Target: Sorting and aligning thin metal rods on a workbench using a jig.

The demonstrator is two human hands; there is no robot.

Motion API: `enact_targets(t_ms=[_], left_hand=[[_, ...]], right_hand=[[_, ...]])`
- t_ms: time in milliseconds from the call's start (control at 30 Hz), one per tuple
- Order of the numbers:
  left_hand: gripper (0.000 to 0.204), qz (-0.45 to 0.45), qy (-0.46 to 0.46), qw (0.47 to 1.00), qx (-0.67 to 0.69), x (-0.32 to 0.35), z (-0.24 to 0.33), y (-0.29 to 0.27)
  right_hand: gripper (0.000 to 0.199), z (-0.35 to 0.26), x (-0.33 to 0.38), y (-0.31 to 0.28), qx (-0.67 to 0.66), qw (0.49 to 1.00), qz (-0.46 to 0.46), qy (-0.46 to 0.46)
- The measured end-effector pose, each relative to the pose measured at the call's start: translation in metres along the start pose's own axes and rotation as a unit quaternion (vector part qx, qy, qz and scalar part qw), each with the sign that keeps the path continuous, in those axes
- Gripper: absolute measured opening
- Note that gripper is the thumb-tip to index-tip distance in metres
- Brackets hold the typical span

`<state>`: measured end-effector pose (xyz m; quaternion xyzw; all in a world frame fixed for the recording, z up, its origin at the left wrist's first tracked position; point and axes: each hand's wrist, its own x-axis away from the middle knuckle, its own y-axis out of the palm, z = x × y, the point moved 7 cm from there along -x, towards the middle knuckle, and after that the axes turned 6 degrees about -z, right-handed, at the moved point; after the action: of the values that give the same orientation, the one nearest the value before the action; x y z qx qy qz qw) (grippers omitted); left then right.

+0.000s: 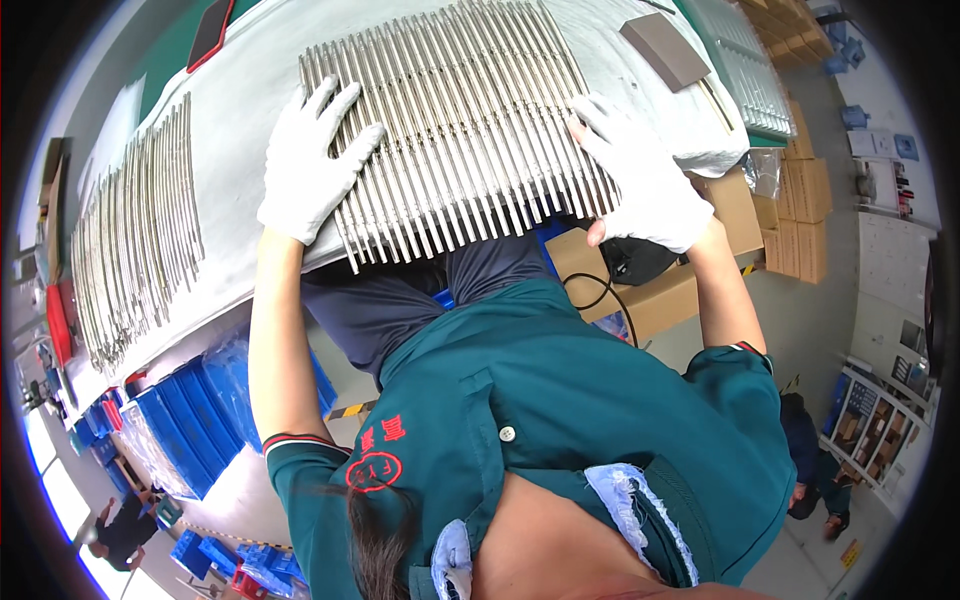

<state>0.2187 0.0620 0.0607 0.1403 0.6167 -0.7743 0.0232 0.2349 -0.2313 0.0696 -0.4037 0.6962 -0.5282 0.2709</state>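
Across the middle of the table (235,150), on a pale cloth, I see a wide row of slim metal rods (450,130) lying side by side, running from far to near. Their near ends appear to reach past the table's near edge, above the seated person's lap. I have the left hand (315,165), in a white glove, laid over the left border of the row; its fingers are spread and released, with the tips on the rods. At the right border is the right hand (645,180), also gloved, with skin showing at the thumb and one fingertip. Its fingers are apart from the thumb and not clenched; I cannot tell how firmly they press on the outer rods.

To the left on the same cloth I find a second batch of rods (145,235), well apart from the first. A red-edged phone (209,35) is at the far left, and a grey-brown block (664,52) at the far right. Near left, below table height, are blue bins (185,425).
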Motion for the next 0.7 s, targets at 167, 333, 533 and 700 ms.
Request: enact_targets(t_ms=[167, 333, 533, 700], left_hand=[[0.052, 0.003, 0.003, 1.000, -0.001, 0.001, 0.001, -0.002], [0.052, 0.016, 0.008, 1.000, -0.002, 0.000, 0.000, -0.001], [0.054, -0.001, -0.003, 1.000, 0.000, 0.001, -0.002, 0.001], [0.054, -0.004, -0.002, 1.000, -0.003, 0.000, -0.002, 0.002]], right_hand=[[0.104, 0.006, -0.002, -0.004, -0.022, 0.999, 0.024, 0.022], [0.101, -0.007, -0.001, -0.002, 0.034, 0.999, 0.005, -0.021], [0.088, -0.009, 0.004, 0.001, 0.023, 0.999, 0.022, 0.008], [0.061, -0.014, 0.013, 0.012, 0.080, 0.995, 0.066, 0.013]])
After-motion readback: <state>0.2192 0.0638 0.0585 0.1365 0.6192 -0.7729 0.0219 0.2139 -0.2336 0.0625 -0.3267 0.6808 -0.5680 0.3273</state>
